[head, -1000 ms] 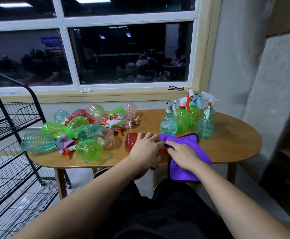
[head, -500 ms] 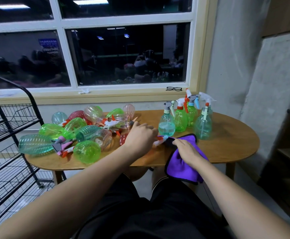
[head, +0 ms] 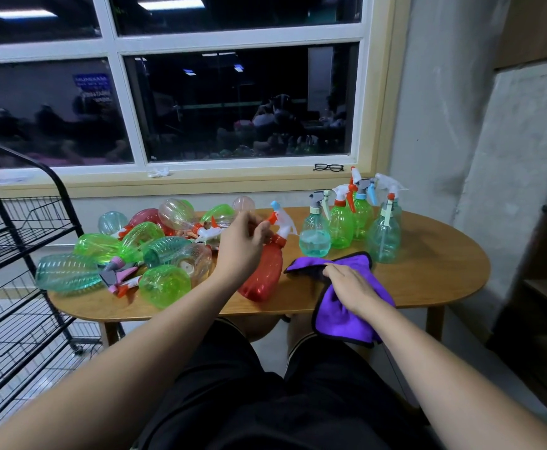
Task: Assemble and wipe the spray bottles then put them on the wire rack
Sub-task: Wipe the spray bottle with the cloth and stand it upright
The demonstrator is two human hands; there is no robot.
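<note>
Bottles [head: 155, 251] crowd the table [head: 428, 280] left of the tilted red bottle [head: 264, 274] your left hand [head: 243, 245] grips by its neck, assembled ones [head: 342, 222] stand behind the cloth [head: 347, 319] your right hand [head: 351, 287] clutches, rack [head: 12, 222] far left.

A dark window [head: 233, 102] sits above an oval wooden table [head: 428, 280], beside a grey wall [head: 444, 92].

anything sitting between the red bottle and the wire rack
Yes. The pile of loose bottles lies between the red bottle, gripped by the left hand, and the wire rack. Above the pile, nothing visible blocks the way.
</note>
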